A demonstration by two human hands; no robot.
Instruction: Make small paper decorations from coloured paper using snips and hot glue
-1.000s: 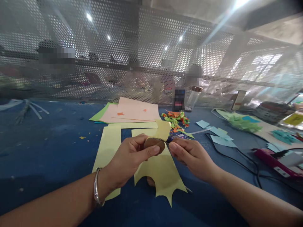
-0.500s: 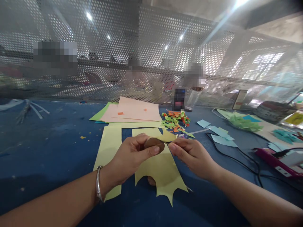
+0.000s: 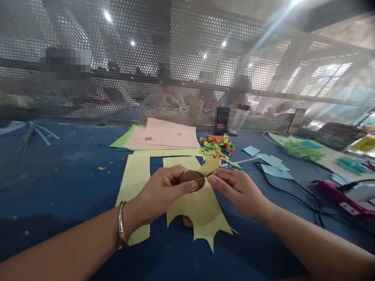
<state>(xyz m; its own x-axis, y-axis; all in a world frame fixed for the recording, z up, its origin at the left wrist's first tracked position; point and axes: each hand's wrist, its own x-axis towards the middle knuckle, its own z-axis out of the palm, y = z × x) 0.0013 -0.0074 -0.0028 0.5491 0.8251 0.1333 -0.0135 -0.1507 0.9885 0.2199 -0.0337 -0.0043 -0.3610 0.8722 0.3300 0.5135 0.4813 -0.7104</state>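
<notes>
My left hand (image 3: pixel 172 183) is closed, thumb on top, around a flat brown disc (image 3: pixel 191 180) that looks round. Against the disc's far edge lies a small curved piece of yellow paper (image 3: pixel 211 165). The fingers of my right hand (image 3: pixel 234 189) pinch this paper's edge just right of the disc. Under both hands, a larger yellow sheet (image 3: pixel 202 218) with scalloped, pointed cut edges rests on the table. Another brown round thing (image 3: pixel 187 221) peeks out at its lower edge, mostly covered.
A yellow paper strip (image 3: pixel 134 175) lies at left. Behind it is a stack of pink sheets (image 3: pixel 172 134). Orange and green scraps (image 3: pixel 218 146), a jar (image 3: pixel 240 119) and light blue papers (image 3: pixel 275 171) lie farther right. A black cable (image 3: pixel 301 195) runs to a magenta power strip (image 3: pixel 345 199).
The small yellow paper has tilted up slightly at the disc, and my right fingers have moved a little closer to the disc. The hold of both hands is otherwise the same.
</notes>
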